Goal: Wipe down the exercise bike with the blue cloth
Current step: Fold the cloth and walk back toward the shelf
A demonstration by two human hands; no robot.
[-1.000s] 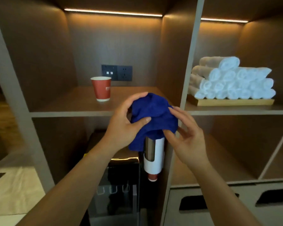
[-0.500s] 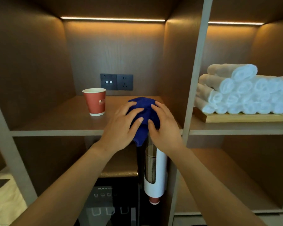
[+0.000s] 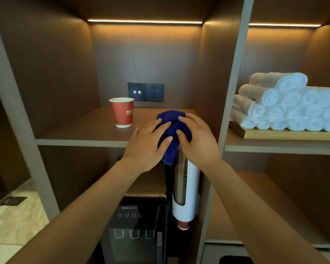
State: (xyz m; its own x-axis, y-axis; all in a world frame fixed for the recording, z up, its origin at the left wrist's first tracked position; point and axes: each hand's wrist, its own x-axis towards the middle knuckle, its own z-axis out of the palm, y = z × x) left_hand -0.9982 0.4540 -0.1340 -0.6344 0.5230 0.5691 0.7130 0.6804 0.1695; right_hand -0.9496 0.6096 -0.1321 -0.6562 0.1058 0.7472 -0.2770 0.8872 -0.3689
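The blue cloth [image 3: 171,128] lies bunched on the wooden shelf [image 3: 88,130] near its front right corner, with one end hanging over the edge. My left hand [image 3: 145,145] rests on the cloth's left side, fingers stretched out over it. My right hand [image 3: 196,138] lies on its right side, fingers flat on the fabric. No exercise bike is in view.
A red paper cup [image 3: 122,112] stands on the same shelf to the left. Wall sockets [image 3: 145,92] sit behind. Rolled white towels [image 3: 286,103] fill the right compartment. A cup dispenser [image 3: 185,189] and a water machine [image 3: 135,225] are below the shelf.
Both hands carried the cloth forward and down from mid-air onto the shelf. The fingers went from gripping the bundle to lying flat on it.
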